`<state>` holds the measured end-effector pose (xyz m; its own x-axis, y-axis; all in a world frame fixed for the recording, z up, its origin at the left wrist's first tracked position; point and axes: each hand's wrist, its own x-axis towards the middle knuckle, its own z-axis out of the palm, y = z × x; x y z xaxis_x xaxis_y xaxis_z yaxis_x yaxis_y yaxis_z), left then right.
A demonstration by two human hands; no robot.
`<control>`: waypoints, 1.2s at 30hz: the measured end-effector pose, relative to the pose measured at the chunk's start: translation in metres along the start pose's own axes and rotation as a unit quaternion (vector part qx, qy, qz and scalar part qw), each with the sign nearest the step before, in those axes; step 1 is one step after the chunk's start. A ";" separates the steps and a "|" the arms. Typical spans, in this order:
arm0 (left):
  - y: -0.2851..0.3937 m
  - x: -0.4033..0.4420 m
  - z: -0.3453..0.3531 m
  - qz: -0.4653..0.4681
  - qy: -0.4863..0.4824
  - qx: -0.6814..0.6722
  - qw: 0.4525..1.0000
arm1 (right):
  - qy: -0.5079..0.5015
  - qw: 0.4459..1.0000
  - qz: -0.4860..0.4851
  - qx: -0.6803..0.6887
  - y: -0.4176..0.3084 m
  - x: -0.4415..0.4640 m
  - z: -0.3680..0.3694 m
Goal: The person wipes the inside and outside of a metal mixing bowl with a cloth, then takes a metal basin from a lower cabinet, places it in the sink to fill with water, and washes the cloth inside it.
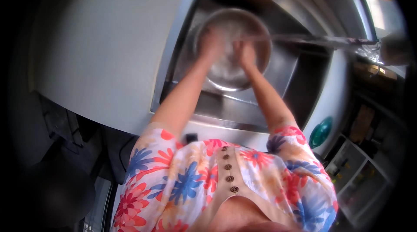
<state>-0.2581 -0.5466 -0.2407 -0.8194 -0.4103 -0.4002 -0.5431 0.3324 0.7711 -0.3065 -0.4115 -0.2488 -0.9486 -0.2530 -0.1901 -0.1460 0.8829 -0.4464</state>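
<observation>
A round metal bowl (226,85) stands in a stainless steel sink (299,73). Both my hands reach down into it. My left hand (212,44) is at the bowl's left inner side, smeared by motion, so its fingers do not show clearly. Close to the bowl's middle, my right hand (244,52) is also blurred, with the fingertips pointing down. Pale, cloudy-looking contents (228,69) lie in the bowl between and below the hands; I cannot make out what they are. Whether either hand grips anything is hidden by the blur.
A wide white countertop (104,49) extends left of the sink. What looks like a thin stream of water (304,39) runs from the right towards the bowl. A green object (321,133) is at the sink's right edge, and a shelf unit (356,175) stands low on the right.
</observation>
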 end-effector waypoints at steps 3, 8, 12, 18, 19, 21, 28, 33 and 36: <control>-0.014 -0.003 0.012 -0.001 -0.113 0.073 0.991 | -0.158 0.957 -0.202 -0.132 0.013 -0.013 0.011; -0.038 0.009 0.028 -0.100 -0.091 -0.387 0.912 | -0.074 0.989 0.032 0.125 0.017 0.011 0.010; -0.049 0.011 0.027 -0.203 -0.153 -0.667 0.701 | -0.042 0.980 -0.103 0.163 -0.082 -0.050 -0.017; -0.008 0.002 0.022 -0.218 -0.128 -0.637 0.728 | -0.025 0.987 -0.103 -0.117 -0.001 0.018 0.002; 0.004 -0.005 0.010 -0.215 -0.094 -0.612 0.755 | -0.025 0.982 -0.142 -0.119 0.014 0.027 0.001; -0.011 0.004 0.018 -0.259 -0.060 -0.501 0.824 | -0.034 0.986 -0.149 -0.065 0.055 0.047 0.006; -0.034 0.008 0.022 -0.237 -0.052 -0.503 0.830 | -0.094 0.984 -0.147 -0.037 0.013 0.001 0.011; -0.005 0.000 0.008 -0.296 -0.132 -0.584 0.744 | -0.100 0.980 -0.028 0.168 -0.044 -0.010 -0.028; -0.116 0.036 0.106 -0.032 -0.102 -0.558 0.823 | -0.020 0.967 -0.213 0.139 -0.087 -0.054 -0.029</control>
<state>-0.2440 -0.5101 -0.3963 -0.8717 -0.2070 -0.4441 -0.1729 -0.7180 0.6742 -0.2511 -0.4632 -0.1740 -0.8069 -0.5899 0.0310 -0.4339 0.5563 -0.7087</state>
